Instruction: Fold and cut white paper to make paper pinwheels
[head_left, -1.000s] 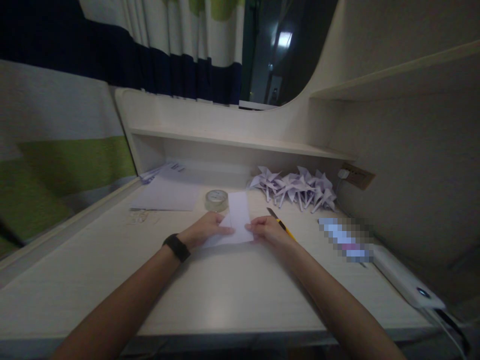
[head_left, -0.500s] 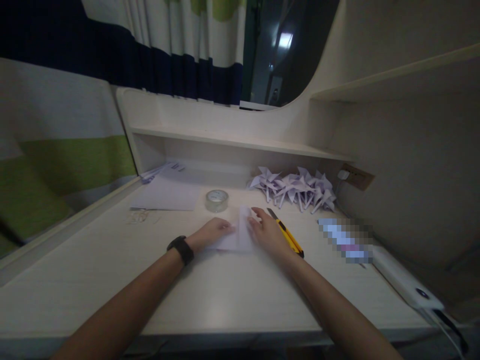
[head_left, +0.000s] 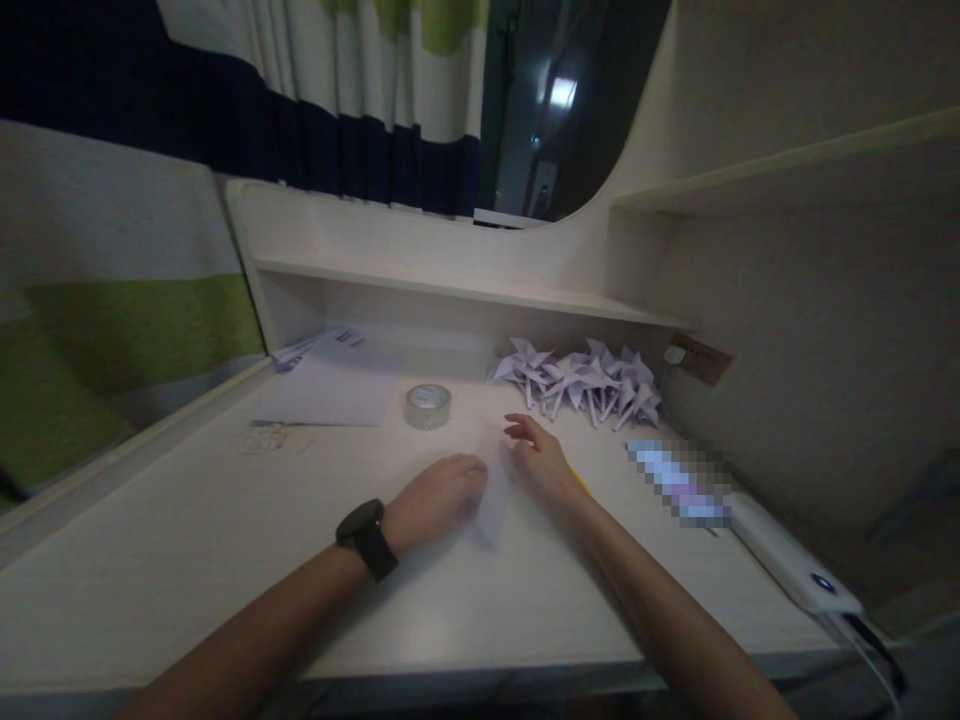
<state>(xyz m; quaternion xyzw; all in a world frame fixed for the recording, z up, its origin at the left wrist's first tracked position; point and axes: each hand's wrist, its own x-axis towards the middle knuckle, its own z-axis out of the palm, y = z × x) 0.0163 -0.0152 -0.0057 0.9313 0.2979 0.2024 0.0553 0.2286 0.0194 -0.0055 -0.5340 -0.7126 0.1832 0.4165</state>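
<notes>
A small sheet of thin white paper (head_left: 491,500), folded narrow and creased, lies on the pale, faintly grained desk (head_left: 187,540) near the middle, closer to its front edge than its back. The left hand (head_left: 439,497), a black watch (head_left: 366,537) on its wrist, lies loosely curled with its knuckles up and its fingertips pressing the paper's left side. The right hand (head_left: 541,462) rests at the paper's right edge, fingers loosely spread and slightly lifted, pinching nothing. A yellow utility knife (head_left: 579,482) peeks out just behind that hand. Toward the back edge sit a clear tape roll (head_left: 428,405), a flat stack of white sheets (head_left: 326,395) and a heap of folded paper pinwheels (head_left: 581,380). A white power strip (head_left: 795,565) lies along the right edge.
</notes>
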